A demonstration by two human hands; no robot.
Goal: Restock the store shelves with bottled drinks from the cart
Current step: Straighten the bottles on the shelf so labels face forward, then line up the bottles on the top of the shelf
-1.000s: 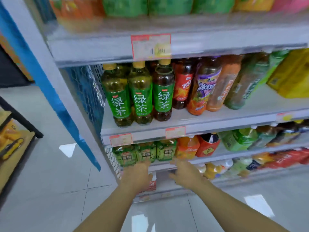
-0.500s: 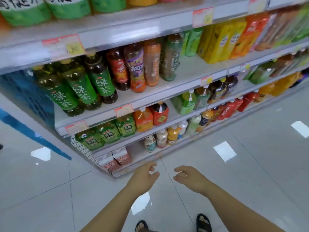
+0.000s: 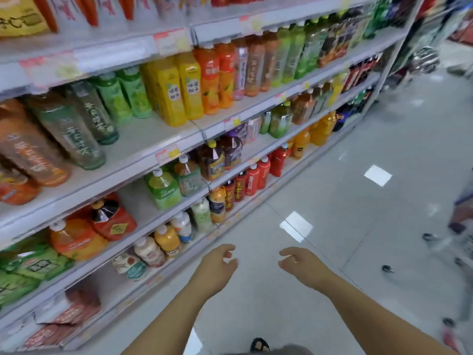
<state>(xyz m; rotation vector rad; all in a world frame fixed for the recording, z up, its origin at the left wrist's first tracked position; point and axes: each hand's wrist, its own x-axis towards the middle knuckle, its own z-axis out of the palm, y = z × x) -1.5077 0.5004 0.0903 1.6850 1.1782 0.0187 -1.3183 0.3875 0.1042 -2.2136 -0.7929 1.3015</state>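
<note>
Shelves (image 3: 143, 155): run along the left, four tiers in view. A second ago the view faced their left end; it has since swung right along the aisle.
Bottles (image 3: 179, 90): stocked upright on every tier, with yellow, orange and green ones on the upper tiers and red ones low down. None is in hand.
Gap (image 3: 133, 198): bare shelf left of the green bottle on the third tier. It looks like room for more stock.
Left hand (image 3: 217, 267): empty, with its fingers (image 3: 227, 248) loosely curled and part spread. A second ago it was reaching in at the lower tiers; it is now drawn back over the floor, clear of the shelves.
Right hand (image 3: 302, 265): also empty and loosely curled, beside the left but not touching it. It too has pulled back from the shelf.
Floor (image 3: 332, 188): pale glossy tile under both hands.
Cart (image 3: 463, 252): newly in view at the right edge, blurred and cut off, with its wheels showing. I cannot tell what it holds.
Meaning: probably one placement is done and the person is turning to the cart for the next bottle. The next move would be a reach to the right.
</note>
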